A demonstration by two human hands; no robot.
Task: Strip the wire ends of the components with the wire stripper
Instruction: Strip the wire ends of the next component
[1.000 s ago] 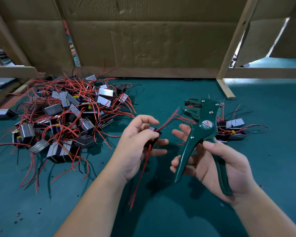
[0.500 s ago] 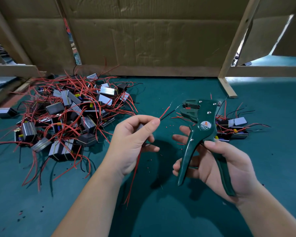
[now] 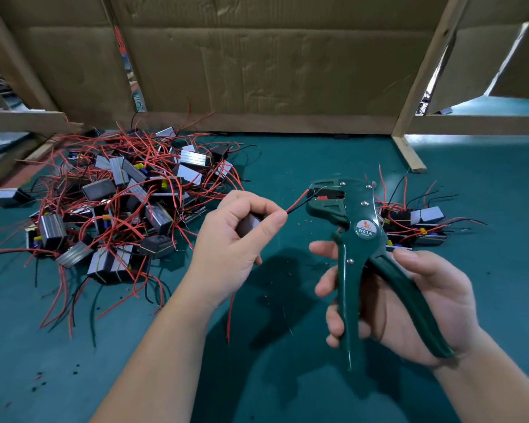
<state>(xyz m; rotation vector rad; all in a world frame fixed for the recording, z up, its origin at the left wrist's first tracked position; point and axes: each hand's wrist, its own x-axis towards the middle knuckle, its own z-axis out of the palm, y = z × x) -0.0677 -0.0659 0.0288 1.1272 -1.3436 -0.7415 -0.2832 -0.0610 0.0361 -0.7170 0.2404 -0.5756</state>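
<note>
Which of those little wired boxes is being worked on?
Start at the tangled pile on the left of the green table, then look right to the left hand. The component gripped in it is the one; unlike every other, it is off the table, its red and black wires running to the head of the green wire stripper.

The left hand (image 3: 229, 245) pinches a small grey block component (image 3: 248, 222) whose thin red and black wires (image 3: 297, 204) reach into the head of the dark green metal wire stripper (image 3: 351, 227) — gripped by the right hand (image 3: 409, 306). A tangled pile of similar red-wired components (image 3: 119, 203) lies to the left.
</note>
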